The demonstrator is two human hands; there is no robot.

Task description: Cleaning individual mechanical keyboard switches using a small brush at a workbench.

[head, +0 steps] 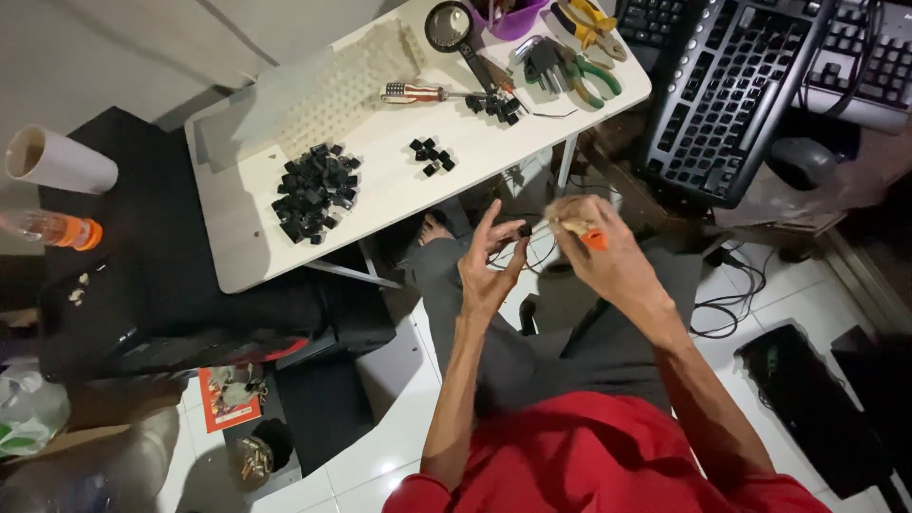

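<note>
While the left hand [489, 266] pinches a small black switch [524, 230] at its fingertips, other fingers spread, the right hand [600, 252] grips an orange-tipped tool [591, 237] just right of it. Held over the lap, the switch could slip to the tiled floor [380, 446]. A jab may nick a finger. Farther left, the white table [399, 180] carries a pile of black switches [315, 190].

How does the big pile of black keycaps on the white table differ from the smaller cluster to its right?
The big pile holds many more caps than the small cluster. The big pile is heaped, caps lying on one another; the small cluster lies in one loose layer. The big pile sits just below the white key frame, the small cluster nearer the screwdriver. Both are small black caps on the white table.
</note>
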